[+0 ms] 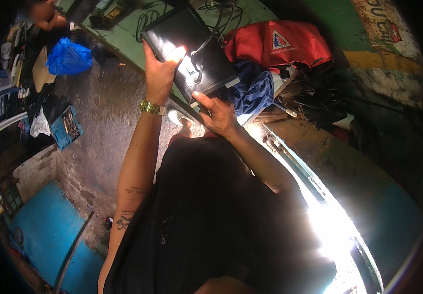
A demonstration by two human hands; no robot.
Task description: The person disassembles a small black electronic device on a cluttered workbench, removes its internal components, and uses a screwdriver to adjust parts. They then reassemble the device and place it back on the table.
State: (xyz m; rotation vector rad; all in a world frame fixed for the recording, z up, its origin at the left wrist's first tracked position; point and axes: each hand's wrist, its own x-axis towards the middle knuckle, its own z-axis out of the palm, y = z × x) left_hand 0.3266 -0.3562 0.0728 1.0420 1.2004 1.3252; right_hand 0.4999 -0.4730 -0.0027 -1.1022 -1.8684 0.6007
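A flat, black, rectangular box-like device (192,41) with pale lettering and a bright glare on its top is held tilted above the green table. My left hand (161,73) is closed on its left edge, thumb over the top face and the other fingers hidden underneath. At the near edge, my right hand (217,113) grips the lower corner, with one fingertip against the edge. A grey cable (204,48) runs over the device's top from the table. What the device is exactly, I cannot tell.
A red printed bag (280,44) and dark blue cloth (251,90) lie right of the device. More cables (147,22) lie on the green table (123,41). Leftward are a blue plastic bag (69,56), a blue tool crate (66,128) and another person (49,17).
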